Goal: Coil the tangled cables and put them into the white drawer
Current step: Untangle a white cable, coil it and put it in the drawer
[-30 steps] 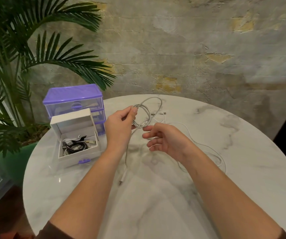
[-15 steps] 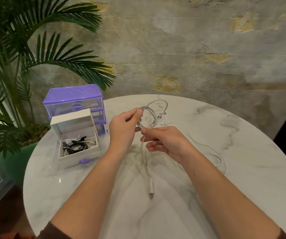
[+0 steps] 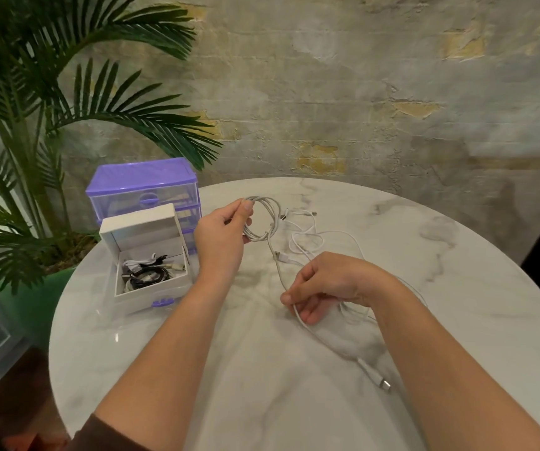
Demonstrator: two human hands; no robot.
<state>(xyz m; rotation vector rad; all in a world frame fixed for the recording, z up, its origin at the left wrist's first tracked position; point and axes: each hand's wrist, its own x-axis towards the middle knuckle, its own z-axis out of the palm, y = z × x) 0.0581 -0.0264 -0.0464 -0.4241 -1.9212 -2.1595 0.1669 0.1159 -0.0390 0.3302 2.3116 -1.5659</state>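
Pinching a small coil of pale grey cable (image 3: 263,219) between thumb and fingertips, the left hand (image 3: 221,237) holds it raised just above the round marble table (image 3: 457,288), to the right of the white drawer (image 3: 146,255). The coil is a few neat loops, thin and smooth. Its loose tail drops from the loops, runs toward the person and passes through the right hand (image 3: 324,284), whose thumb and curled fingers pinch the strand lightly. Past that hand the tail lies on the marble and ends in a white plug with a metal tip (image 3: 384,382).

Farther right of the drawer, beyond the coil, a second white cable (image 3: 307,242) lies in loose, tangled loops on the table, its small connectors showing near the far side.

The white drawer sits pulled out on the table's left part, open at the top, with black and white cables (image 3: 149,271) already heaped inside; a purple handle marks its near face. Directly behind it stands a purple drawer unit (image 3: 143,187) with clear fronts. Left of the drawer, off the table, grows a green palm plant (image 3: 34,109).
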